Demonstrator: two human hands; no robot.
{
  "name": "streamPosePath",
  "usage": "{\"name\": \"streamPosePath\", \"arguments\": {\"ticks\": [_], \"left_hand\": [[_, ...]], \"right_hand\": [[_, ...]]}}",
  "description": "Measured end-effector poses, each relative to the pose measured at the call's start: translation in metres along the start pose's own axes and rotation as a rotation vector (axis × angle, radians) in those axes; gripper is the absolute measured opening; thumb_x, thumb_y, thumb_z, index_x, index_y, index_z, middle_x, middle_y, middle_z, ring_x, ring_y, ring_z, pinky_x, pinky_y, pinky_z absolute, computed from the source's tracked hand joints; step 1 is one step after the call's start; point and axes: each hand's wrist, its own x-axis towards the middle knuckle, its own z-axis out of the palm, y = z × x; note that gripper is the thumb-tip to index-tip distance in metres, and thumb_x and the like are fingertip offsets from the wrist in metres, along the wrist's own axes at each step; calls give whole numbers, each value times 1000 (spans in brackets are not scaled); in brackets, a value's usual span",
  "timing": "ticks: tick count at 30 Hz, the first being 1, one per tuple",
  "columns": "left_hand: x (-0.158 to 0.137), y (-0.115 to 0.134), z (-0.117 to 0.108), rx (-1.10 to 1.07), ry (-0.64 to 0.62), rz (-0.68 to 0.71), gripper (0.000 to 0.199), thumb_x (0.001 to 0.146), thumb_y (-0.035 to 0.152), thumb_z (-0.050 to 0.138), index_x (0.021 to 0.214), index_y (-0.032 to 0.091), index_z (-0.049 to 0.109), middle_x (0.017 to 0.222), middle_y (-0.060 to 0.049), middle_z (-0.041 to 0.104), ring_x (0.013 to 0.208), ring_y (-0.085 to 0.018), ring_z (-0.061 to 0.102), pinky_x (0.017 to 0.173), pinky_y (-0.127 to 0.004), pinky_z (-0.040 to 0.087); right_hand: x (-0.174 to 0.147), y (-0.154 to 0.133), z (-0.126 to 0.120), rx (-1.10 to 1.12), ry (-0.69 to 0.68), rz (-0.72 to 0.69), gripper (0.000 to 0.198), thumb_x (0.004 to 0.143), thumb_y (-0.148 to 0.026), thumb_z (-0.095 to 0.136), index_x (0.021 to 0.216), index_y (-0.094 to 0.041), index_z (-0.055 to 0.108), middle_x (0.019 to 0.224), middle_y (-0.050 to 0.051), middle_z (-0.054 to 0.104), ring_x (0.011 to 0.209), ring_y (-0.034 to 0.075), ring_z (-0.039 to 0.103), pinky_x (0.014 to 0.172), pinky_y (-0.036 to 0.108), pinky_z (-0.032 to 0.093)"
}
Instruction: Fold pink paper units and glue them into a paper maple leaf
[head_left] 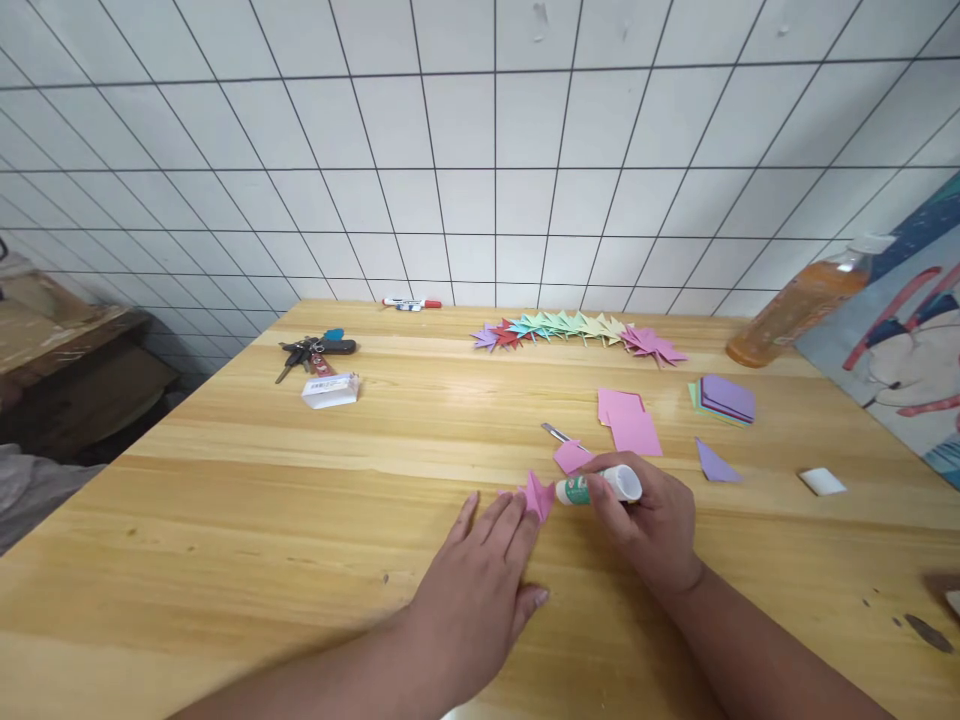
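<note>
Pink paper, folded to a peak (538, 495), lies on the wooden tabletop (300, 540) right in front of me, under the fingertips of my left hand (480, 580). Those fingers are stretched out and slightly apart, thumb off to the side, pressing rather than pinching; I judge the weight is there to stop so light a fold from sliding. My right hand (645, 525) is closed around a glue stick (619, 484), held almost level, probably because that lets its end meet the fold from the side. That end is right at the paper's edge, and I cannot tell whether they touch. Just beyond my right fingers lie a small pink piece (572, 457) and a slim knife (555, 433), the nearest things my knuckles could catch. Past them are overlapping pink sheets (636, 430), and to the right a purple triangle (716, 464), a stack of coloured paper (727, 398) and a white block (823, 482). Near the tiled wall (450, 130), a row of folded, pointed pieces (574, 328) runs from purple to pink, with a leaning bottle (795, 310) to its right. Keys (304, 352), a little white box (331, 391) and a marker (412, 303) sit far left, well out of my way.
</note>
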Motion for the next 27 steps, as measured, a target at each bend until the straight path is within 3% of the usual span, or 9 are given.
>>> {"name": "streamPosePath", "arguments": {"ticks": [5,10,18,27], "left_hand": [[0,0,-1,27,-14,5,54,89,49,30,135,21,34,141,-8,37,130,-25,30,109,-47,19],[0,-2,0,17,-14,12,56,89,49,28,137,20,31,142,-8,35,132,-25,27,109,-47,19],[1,-2,-2,-2,-38,11,52,89,48,31,133,22,37,142,-8,35,131,-25,28,108,-47,21],[1,-2,-1,2,-32,7,55,88,48,33,135,20,34,141,-8,36,131,-25,29,109,-45,21]], "right_hand": [[0,-1,3,39,-126,-108,17,80,-33,54,73,-19,61,54,-4,61,45,9,52,48,19,37],[1,-1,14,-58,-239,-189,21,80,-35,54,73,-18,63,58,0,63,50,12,56,50,21,37],[1,-1,19,-113,-194,-250,20,81,-35,55,72,-18,62,58,-1,64,51,12,56,52,23,37],[2,6,23,-114,-178,-201,19,80,-37,56,77,-20,63,68,0,68,59,13,61,56,22,40]]}}
